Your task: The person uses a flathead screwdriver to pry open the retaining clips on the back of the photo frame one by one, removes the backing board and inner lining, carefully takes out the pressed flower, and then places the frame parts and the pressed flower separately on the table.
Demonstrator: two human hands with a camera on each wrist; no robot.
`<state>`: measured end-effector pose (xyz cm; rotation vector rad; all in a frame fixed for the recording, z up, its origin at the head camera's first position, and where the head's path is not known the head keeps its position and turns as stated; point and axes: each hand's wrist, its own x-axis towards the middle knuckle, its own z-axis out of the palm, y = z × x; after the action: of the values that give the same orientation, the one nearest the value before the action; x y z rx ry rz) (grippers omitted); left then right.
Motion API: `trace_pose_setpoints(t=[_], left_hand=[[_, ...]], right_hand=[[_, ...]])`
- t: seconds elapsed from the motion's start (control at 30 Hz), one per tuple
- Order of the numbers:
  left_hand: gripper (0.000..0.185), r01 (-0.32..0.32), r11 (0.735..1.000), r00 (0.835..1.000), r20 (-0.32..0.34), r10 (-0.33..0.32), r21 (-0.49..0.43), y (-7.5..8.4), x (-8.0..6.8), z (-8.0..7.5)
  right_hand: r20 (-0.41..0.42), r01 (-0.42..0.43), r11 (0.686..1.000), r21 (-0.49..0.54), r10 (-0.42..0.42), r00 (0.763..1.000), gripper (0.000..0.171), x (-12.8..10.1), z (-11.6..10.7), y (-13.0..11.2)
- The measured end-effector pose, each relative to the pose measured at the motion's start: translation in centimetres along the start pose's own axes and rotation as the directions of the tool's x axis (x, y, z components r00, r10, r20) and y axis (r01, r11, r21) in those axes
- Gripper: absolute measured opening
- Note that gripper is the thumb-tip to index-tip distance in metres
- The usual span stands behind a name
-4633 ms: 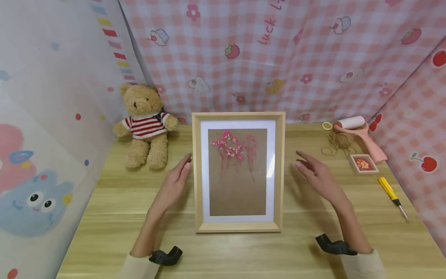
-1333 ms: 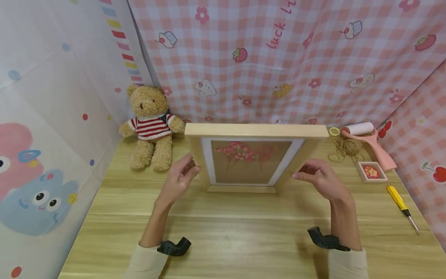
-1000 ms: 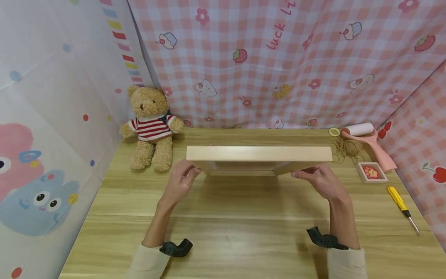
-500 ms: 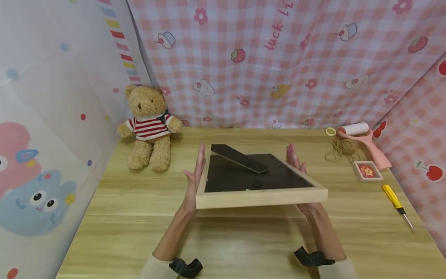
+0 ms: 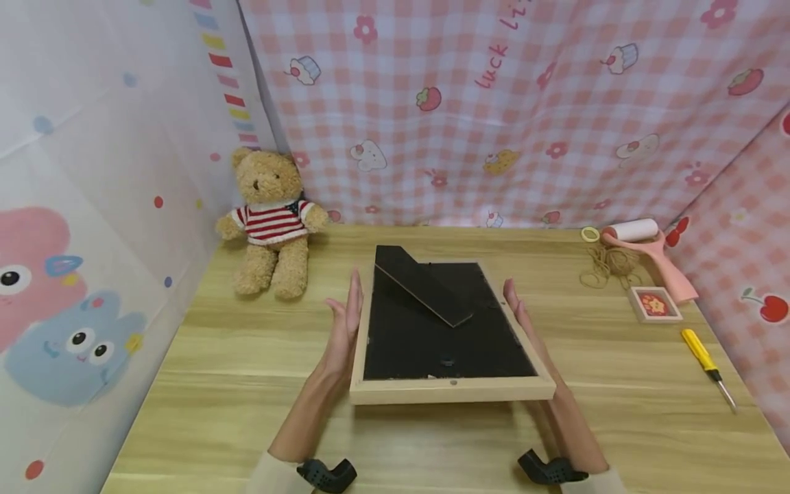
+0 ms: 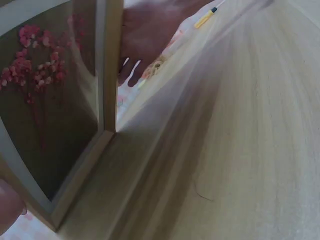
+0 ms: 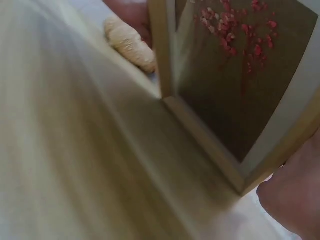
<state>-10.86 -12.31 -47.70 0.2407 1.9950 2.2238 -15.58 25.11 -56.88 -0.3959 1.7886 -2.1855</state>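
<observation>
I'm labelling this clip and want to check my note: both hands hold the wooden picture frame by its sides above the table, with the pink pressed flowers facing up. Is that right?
Not quite. The light wooden picture frame is face down: the head view shows its black backing board with the stand flap on top, and the wrist views show the pink flowers underneath. The left hand and right hand do hold its sides above the wooden table.

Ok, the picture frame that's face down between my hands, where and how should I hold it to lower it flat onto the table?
Probably by its two long wooden sides. The frame is back up, its black stand sticking up in the middle, so come in from left and right with the left hand and right hand flat on the edges, clear of the glass underneath.
</observation>
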Motion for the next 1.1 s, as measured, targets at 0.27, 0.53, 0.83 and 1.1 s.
trace_pose_setpoints(t=[0.27,0.53,0.83,1.1], left_hand=[[0.097,0.036,0.999,0.999,-0.029,-0.035,0.011,-4.1,0.5,-0.6],[0.086,-0.051,0.989,0.997,-0.056,0.059,0.141,-7.8,1.3,-0.9],[0.092,-0.046,0.965,0.995,-0.078,0.068,0.26,-5.4,0.3,0.8],[0.077,-0.002,0.955,0.999,-0.043,0.016,0.296,-5.5,1.9,-1.2]], right_hand=[[-0.064,-0.081,0.983,-0.166,0.071,0.995,0.062,-0.5,1.6,1.2],[-0.112,-0.07,0.977,-0.202,0.048,0.993,0.069,-0.6,5.7,-1.2],[-0.14,-0.122,0.954,-0.275,0.086,0.986,0.072,-0.3,5.1,-0.7],[-0.201,-0.206,0.927,-0.314,0.147,0.968,0.076,-0.7,7.2,-5.0]])
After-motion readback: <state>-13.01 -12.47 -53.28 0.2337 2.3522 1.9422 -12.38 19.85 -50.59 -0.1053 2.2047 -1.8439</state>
